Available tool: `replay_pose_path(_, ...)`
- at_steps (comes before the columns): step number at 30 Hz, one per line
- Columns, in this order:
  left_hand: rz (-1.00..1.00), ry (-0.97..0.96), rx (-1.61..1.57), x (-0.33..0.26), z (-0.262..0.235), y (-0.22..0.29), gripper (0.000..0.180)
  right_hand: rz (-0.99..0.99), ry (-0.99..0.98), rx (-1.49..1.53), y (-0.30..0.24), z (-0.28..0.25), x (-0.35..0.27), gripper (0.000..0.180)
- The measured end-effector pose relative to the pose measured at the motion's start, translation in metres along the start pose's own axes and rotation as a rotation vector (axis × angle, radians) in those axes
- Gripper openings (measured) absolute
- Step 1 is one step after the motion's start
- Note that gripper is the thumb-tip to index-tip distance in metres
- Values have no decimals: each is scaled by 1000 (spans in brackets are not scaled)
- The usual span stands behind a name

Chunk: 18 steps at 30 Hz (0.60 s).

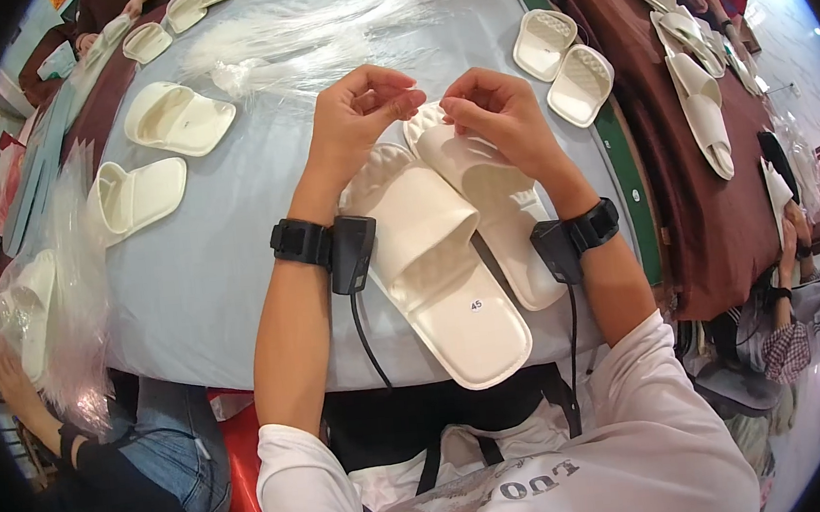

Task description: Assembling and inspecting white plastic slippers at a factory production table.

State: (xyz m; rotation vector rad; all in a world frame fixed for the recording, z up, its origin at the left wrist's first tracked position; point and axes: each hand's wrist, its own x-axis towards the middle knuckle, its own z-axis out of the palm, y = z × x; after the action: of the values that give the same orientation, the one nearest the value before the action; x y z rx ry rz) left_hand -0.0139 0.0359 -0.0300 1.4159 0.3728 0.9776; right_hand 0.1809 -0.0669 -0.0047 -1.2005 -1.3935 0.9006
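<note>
Two cream slide slippers lie side by side on the grey-covered table in front of me: the near slipper [441, 273] with a small round sticker on its insole, and the far slipper [498, 200] partly under it to the right. My left hand [359, 114] and my right hand [495, 112] meet just above the toe ends, fingers pinched together, apparently on a thin clear strand too fine to make out. Black bands with small devices and cables sit on both wrists.
A bundle of clear plastic ties [313, 40] lies beyond my hands. More cream slippers rest at left [179, 118], [137, 197] and upper right [564, 65]. Another person [106, 458] with clear bags sits lower left; others work along the brown table [698, 202] at right.
</note>
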Motion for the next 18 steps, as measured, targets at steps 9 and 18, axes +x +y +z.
replay_pose_path(9, 22, -11, 29, 0, -2, -2, 16, -7, 38, -6, -2, 4, 1, 15)
replay_pose_path(18, 25, -18, -9, 0, 0, -4, 17, -26, 35, -12, -1, 3, -1, 14)
